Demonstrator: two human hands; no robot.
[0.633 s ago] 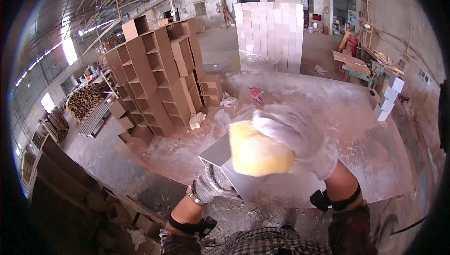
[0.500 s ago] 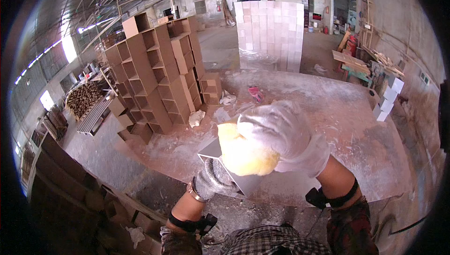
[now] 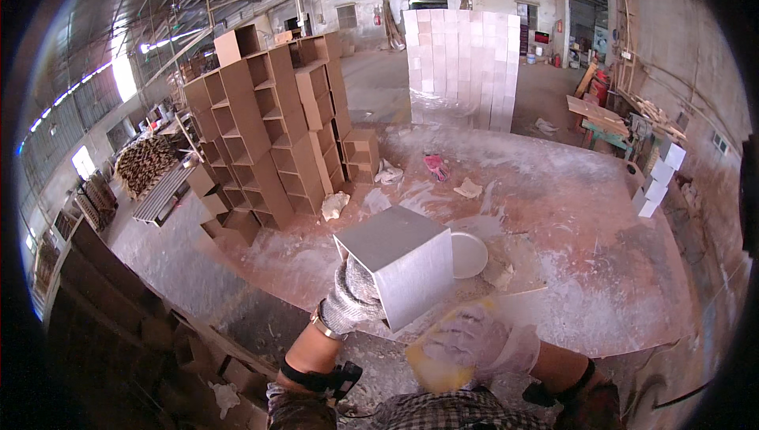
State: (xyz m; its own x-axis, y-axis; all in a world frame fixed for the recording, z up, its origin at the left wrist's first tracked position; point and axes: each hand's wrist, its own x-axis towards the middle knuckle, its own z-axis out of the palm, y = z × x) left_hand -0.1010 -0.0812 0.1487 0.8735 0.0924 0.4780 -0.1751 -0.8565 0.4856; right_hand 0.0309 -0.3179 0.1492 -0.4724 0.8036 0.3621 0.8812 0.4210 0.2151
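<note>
A hollow square box [image 3: 415,272], coated pale grey and open toward the left, is held tilted above the dusty tabletop. My left hand [image 3: 353,297], in a grey knitted glove, grips it at the open end, with part of the fingers hidden inside. Apart from the box, low and to its right, my right hand [image 3: 478,341] wears a white glove and is closed on a yellow sponge [image 3: 437,367]. The right hand is slightly blurred. Behind the box lies a round white dish [image 3: 470,255], partly covered by it.
A tall stack of brown open boxes [image 3: 273,126] stands at the left of the large table [image 3: 601,272]. White-coated boxes [image 3: 462,66] form a block beyond. Crumpled rags [image 3: 335,205] and a pink cloth [image 3: 436,167] lie about. Several white boxes [image 3: 658,180] stand at the right edge.
My right hand has moved down toward me with the sponge, away from the box's top. The box, still in my left hand, and the round dish now show more fully.
</note>
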